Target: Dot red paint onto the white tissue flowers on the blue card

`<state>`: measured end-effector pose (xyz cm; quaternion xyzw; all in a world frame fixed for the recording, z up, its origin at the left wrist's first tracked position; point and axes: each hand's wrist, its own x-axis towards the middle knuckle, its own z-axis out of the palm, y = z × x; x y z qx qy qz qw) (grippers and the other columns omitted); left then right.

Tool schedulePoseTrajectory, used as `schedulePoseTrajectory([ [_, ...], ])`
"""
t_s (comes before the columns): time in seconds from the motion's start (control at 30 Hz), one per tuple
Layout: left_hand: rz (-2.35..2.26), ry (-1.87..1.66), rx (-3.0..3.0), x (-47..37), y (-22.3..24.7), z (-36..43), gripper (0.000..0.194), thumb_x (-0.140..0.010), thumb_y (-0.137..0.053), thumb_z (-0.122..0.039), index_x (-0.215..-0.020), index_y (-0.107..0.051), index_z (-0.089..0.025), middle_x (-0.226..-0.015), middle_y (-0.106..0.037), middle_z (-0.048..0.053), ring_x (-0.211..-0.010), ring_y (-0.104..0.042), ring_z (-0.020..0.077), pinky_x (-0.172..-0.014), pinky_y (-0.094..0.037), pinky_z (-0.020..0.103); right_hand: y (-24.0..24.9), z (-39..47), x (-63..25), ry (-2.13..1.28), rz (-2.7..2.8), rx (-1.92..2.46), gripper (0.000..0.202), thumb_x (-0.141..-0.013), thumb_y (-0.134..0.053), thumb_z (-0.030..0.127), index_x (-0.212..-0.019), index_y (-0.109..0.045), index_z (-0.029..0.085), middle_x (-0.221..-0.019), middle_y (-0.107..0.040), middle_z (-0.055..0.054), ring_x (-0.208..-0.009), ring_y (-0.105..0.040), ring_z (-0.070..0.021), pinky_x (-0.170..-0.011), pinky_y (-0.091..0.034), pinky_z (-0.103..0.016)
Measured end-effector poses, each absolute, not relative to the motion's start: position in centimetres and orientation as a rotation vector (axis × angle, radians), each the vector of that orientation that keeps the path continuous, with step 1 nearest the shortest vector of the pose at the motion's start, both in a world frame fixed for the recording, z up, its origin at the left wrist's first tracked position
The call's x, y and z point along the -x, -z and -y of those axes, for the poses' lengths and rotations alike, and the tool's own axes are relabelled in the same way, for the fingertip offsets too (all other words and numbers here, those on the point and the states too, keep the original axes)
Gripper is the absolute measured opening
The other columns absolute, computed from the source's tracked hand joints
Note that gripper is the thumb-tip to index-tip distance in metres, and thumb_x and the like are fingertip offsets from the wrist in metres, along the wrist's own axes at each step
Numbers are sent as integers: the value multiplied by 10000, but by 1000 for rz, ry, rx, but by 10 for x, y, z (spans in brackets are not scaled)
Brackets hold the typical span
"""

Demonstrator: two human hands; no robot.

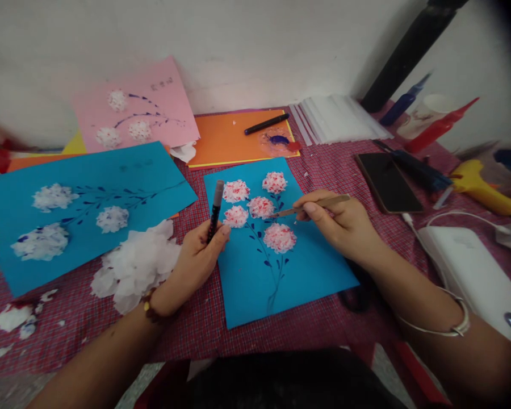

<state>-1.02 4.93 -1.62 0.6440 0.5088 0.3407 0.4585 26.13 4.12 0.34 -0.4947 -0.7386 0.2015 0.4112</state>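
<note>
A blue sheet [242, 284] lies on the checked cloth, bearing several red-and-white tissue flowers [280, 237] with dark blue stems and leaves. My left hand [202, 250] is closed round an upright black marker [216, 210] with a grey end, at the sheet's left edge. Over the sheet's right part, my right hand [334, 221] pinches a thin brown stick [332, 200]. The stick's tip points left and is at the right edge of the middle flower [261, 208]; whether it touches is too small to tell.
Another blue sheet [145, 165] and a pink sheet [153, 74] with flowers lie left, near crumpled white tissue [136, 261]. Behind are orange paper [217, 136] and a dark pen [266, 124]. On the right are a phone [387, 182], power bank [472, 272] and yellow glue gun [485, 184].
</note>
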Motion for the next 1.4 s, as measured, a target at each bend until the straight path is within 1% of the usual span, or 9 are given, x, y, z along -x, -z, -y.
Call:
schedulePoseTrajectory([
  [0.17, -1268, -829, -1607, 12, 17, -50, 317, -913, -524, -441, -721, -475, -193, -614, -456, -39, -525, -407, 87, -480, -314, 244, -2, -43, -261, -526, 1928, 1234, 288, -955, -464, 315, -825, -703, 220, -883, -746, -41, -772, -697, -171, -716, -559, -315],
  [0.37, -1253, -835, -1599, 11, 17, -49, 316, -913, -522, -444, -724, -471, -196, -616, -456, -39, -516, -399, 88, -466, -304, 244, -8, -40, -262, -481, 1864, 1243, 328, -952, -469, 315, -708, -674, 238, -887, -747, -35, -788, -697, -168, -729, -559, -315],
  [0.53, -1256, -829, -1597, 9, 13, -49, 313, -909, -518, -445, -724, -464, -198, -603, -450, -41, -513, -389, 92, -466, -306, 241, -3, -43, -261, -461, 1925, 1227, 322, -946, -472, 297, -728, -696, 217, -880, -748, -37, -773, -698, -162, -730, -558, -316],
  [0.6, -1259, -824, -1594, 9, 13, -49, 310, -910, -516, -443, -726, -466, -198, -605, -451, -39, -517, -392, 94, -466, -305, 240, -1, -44, -261, -476, 1927, 1243, 312, -945, -472, 303, -767, -713, 215, -872, -746, -38, -777, -698, -164, -734, -558, -319],
  [0.77, -1263, -831, -1597, 11, 16, -50, 320, -909, -520, -447, -717, -468, -196, -611, -449, -35, -521, -394, 95, -473, -306, 242, -1, -42, -260, -577, 1891, 1274, 255, -947, -480, 320, -951, -714, 221, -891, -743, -45, -777, -696, -165, -694, -563, -305],
  [0.87, -1266, -826, -1601, 11, 17, -50, 327, -908, -521, -454, -715, -469, -196, -608, -447, -35, -519, -394, 94, -475, -308, 244, -4, -40, -261, -565, 1875, 1276, 268, -948, -477, 336, -877, -716, 237, -878, -742, -43, -778, -697, -176, -694, -565, -320],
  [1.03, -1272, -820, -1601, 10, 14, -49, 312, -903, -522, -448, -726, -481, -194, -615, -462, -35, -514, -401, 91, -470, -312, 239, -9, -39, -263, -443, 1825, 1253, 314, -942, -485, 303, -694, -665, 236, -875, -740, -39, -815, -699, -193, -768, -556, -359],
  [1.17, -1259, -826, -1581, 8, 13, -49, 305, -898, -524, -435, -719, -475, -194, -595, -455, -39, -501, -391, 89, -456, -303, 230, -7, -39, -263, -420, 1843, 1253, 311, -938, -489, 281, -682, -658, 231, -869, -742, -36, -807, -701, -185, -769, -555, -350],
  [1.4, -1261, -815, -1575, 8, 14, -50, 318, -893, -530, -453, -714, -470, -196, -584, -448, -40, -493, -385, 89, -447, -299, 226, -1, -44, -260, -460, 1907, 1275, 319, -940, -481, 322, -728, -697, 222, -895, -755, -38, -785, -704, -179, -710, -567, -338],
])
